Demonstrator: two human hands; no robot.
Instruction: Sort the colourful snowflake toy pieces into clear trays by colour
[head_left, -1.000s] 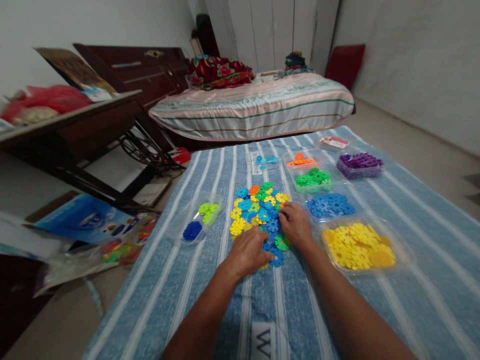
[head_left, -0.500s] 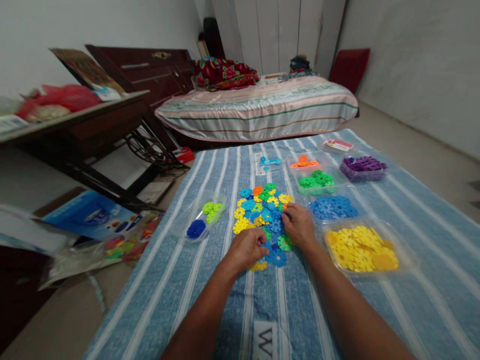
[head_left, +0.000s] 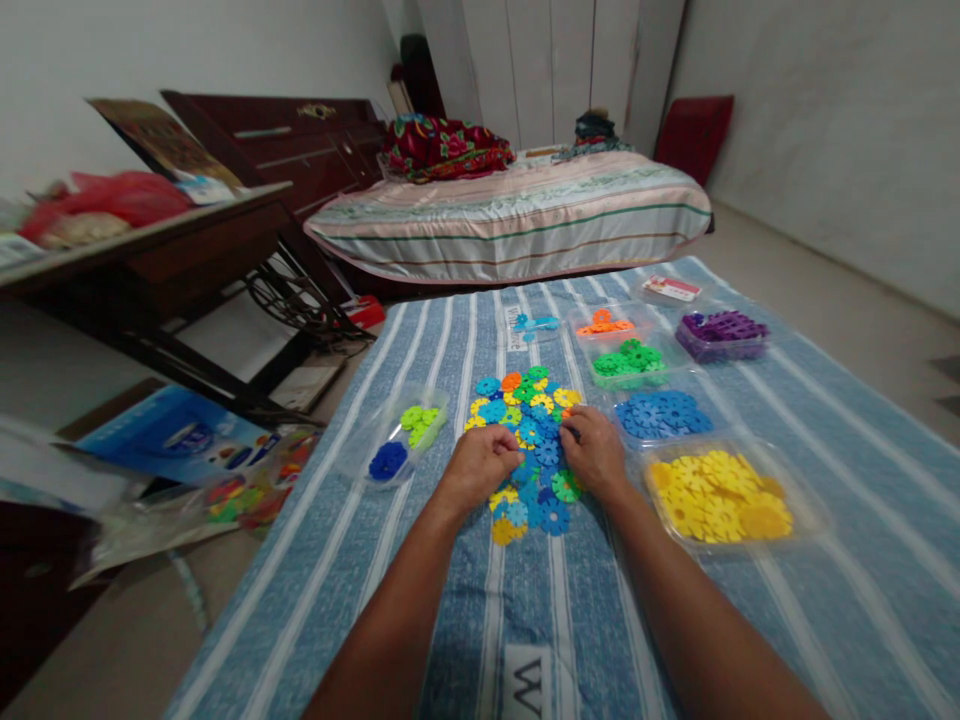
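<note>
A loose pile of flat flower-shaped plastic pieces (head_left: 529,420) in yellow, blue, green and orange lies on a blue striped mat (head_left: 487,600). My left hand (head_left: 480,465) rests on the pile's left side, fingers curled over yellow pieces. My right hand (head_left: 594,452) rests on the pile's right side, fingertips pinched among blue pieces; what it holds is hidden. A clear tray of yellow pieces (head_left: 720,495) sits to the right of my right hand.
More clear trays hold blue pieces (head_left: 661,412), green pieces (head_left: 628,360), orange pieces (head_left: 604,322) and purple pieces (head_left: 724,332). A tray with lime and dark blue pieces (head_left: 401,440) sits left. A striped mattress (head_left: 517,220) lies behind; a dark wooden table (head_left: 150,260) stands left.
My left hand has moved up the pile from its near edge to its left side, uncovering yellow and blue pieces at the bottom. My right hand has stayed in place.
</note>
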